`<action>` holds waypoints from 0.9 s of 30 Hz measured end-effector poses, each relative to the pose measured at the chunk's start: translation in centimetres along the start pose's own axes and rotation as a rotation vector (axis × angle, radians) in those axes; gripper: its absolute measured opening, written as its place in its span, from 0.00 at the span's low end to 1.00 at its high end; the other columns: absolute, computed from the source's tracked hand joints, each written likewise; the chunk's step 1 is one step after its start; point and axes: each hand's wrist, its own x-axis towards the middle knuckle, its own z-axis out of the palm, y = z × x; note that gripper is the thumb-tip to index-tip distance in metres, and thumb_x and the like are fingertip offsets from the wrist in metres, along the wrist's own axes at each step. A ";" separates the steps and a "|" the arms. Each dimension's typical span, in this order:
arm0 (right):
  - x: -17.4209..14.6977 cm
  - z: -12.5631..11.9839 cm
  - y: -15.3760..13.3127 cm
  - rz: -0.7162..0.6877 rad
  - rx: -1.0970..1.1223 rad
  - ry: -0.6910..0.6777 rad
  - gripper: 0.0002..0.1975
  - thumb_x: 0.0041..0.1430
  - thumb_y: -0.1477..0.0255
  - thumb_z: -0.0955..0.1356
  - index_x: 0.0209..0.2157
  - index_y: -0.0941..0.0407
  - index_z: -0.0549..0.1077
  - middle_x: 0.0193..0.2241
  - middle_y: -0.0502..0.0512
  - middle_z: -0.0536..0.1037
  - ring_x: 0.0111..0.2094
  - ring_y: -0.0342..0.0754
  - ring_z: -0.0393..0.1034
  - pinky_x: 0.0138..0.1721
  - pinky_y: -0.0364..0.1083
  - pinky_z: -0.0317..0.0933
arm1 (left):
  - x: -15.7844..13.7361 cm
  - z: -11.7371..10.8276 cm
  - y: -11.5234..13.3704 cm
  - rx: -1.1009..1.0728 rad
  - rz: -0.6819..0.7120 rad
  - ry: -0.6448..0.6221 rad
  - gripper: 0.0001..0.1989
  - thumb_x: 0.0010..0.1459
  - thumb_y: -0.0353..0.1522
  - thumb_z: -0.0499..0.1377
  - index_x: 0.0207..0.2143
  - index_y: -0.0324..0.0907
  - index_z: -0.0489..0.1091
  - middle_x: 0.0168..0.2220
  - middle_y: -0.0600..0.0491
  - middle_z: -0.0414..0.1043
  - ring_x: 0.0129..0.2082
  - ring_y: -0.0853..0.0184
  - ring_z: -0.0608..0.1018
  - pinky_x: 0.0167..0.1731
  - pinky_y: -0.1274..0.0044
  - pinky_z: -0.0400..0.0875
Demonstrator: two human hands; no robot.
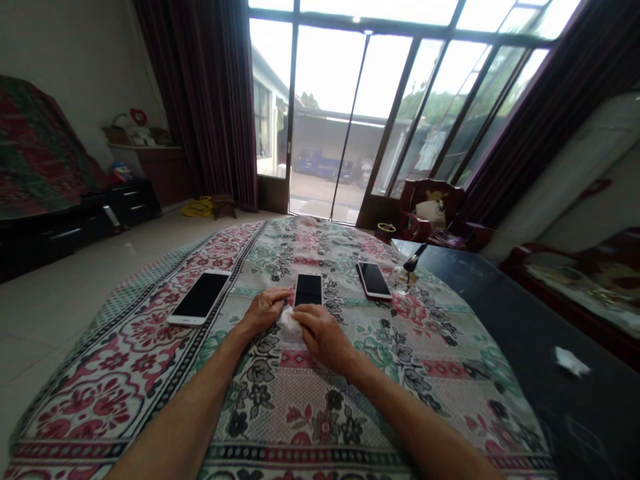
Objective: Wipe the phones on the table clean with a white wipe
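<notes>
A smartphone [309, 289] with a white rim and dark screen lies on the patterned tablecloth [320, 413] in front of me. At its left edge, my left hand [266, 309] has its fingers closed against the side of the phone. My right hand [324, 336] presses a crumpled white tissue or wad of cotton [289, 319] at the phone's lower left corner; the fingers cover the phone's lower end. A larger white smartphone [201, 297] lies to the left, screen dark. Another smartphone [374, 279], with a reddish edge, rests to the right.
A clear glass jar [404, 280] with a dark-handled brush [415, 257] in it stands beside the right phone. On the dark table surface [480, 313] at right lies a crumpled white tissue [572, 361]. Beyond are a wooden chair [431, 207] and glass doors [325, 133].
</notes>
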 end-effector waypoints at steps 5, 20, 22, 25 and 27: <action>0.6 -1.1 2.3 0.119 -0.159 0.006 0.14 0.61 0.76 0.62 0.46 0.55 0.73 0.53 0.59 0.72 0.55 0.53 0.62 0.56 0.56 0.54 | 0.0 0.2 0.7 0.089 -0.011 -0.039 0.16 0.53 0.36 0.56 0.42 0.44 0.77 0.48 0.51 0.76 0.51 0.61 0.74 0.55 0.71 0.65; 4.9 0.1 7.6 0.226 -0.276 -0.182 0.19 0.66 0.72 0.58 0.55 0.50 0.69 0.61 0.53 0.64 0.63 0.58 0.52 0.59 0.64 0.46 | -0.1 0.4 2.2 0.367 -0.032 -0.213 0.28 0.50 0.45 0.62 0.52 0.43 0.70 0.59 0.46 0.65 0.59 0.52 0.65 0.58 0.63 0.57; 6.0 0.3 9.0 0.249 -0.281 -0.169 0.19 0.66 0.72 0.58 0.55 0.50 0.69 0.61 0.53 0.64 0.63 0.59 0.52 0.59 0.64 0.47 | 0.0 0.4 2.2 0.365 -0.035 -0.208 0.29 0.50 0.45 0.62 0.53 0.42 0.70 0.59 0.45 0.64 0.59 0.51 0.64 0.58 0.63 0.57; 7.4 0.3 10.6 0.285 -0.281 -0.145 0.19 0.66 0.73 0.58 0.54 0.51 0.70 0.60 0.53 0.65 0.63 0.56 0.53 0.60 0.62 0.49 | 0.2 0.6 2.3 0.395 -0.033 -0.204 0.31 0.50 0.47 0.62 0.54 0.40 0.69 0.59 0.45 0.65 0.58 0.51 0.66 0.57 0.63 0.57; 8.1 0.3 11.3 0.276 -0.288 -0.147 0.18 0.66 0.74 0.58 0.53 0.52 0.70 0.60 0.54 0.65 0.62 0.54 0.55 0.60 0.58 0.51 | 0.5 0.7 2.6 0.432 -0.040 -0.192 0.31 0.51 0.47 0.62 0.54 0.41 0.68 0.58 0.46 0.66 0.56 0.51 0.67 0.56 0.63 0.59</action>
